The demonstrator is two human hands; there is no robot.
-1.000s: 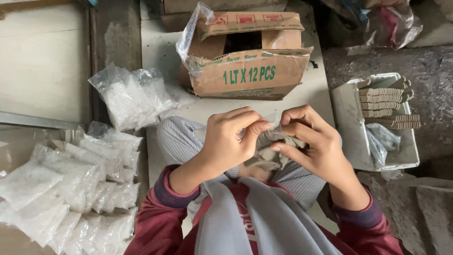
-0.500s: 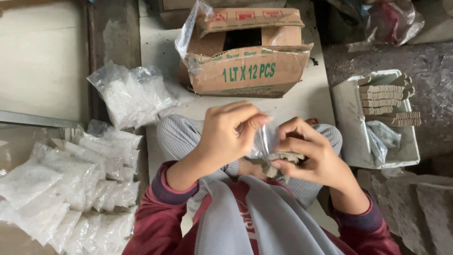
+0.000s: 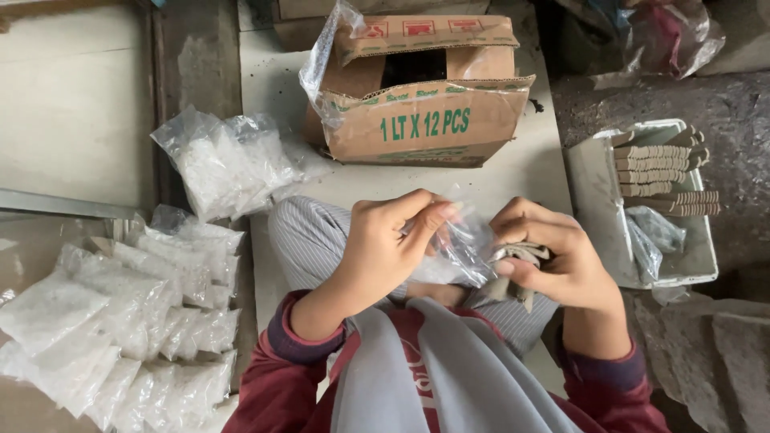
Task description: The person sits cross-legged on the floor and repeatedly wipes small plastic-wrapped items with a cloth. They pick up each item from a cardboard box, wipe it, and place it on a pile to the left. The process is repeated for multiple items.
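Two hands: left hand [image 3: 393, 240] pinching crinkly clear plastic bag [image 3: 461, 248], right hand [image 3: 553, 256] clutching flat beige pieces [image 3: 521, 255].

L hand [image 3: 385, 248] pinching clear bag [image 3: 457, 252], R hand [image 3: 553, 261] gripping grey pads [image 3: 521, 256], cardboard box [image 3: 421, 88] behind

Brown cardboard box [image 3: 421, 120] with green print, grey striped trousers [image 3: 309, 240].

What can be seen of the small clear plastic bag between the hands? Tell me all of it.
The plastic bag is thin, clear and crinkled, glinting where light catches its folds. It hangs over the person's lap, between both hands. The left hand pinches its upper edge with thumb and fingertips. The right hand holds its other side together with a small stack of flat tan pieces at the bag's mouth. Whether any piece is inside cannot be told.
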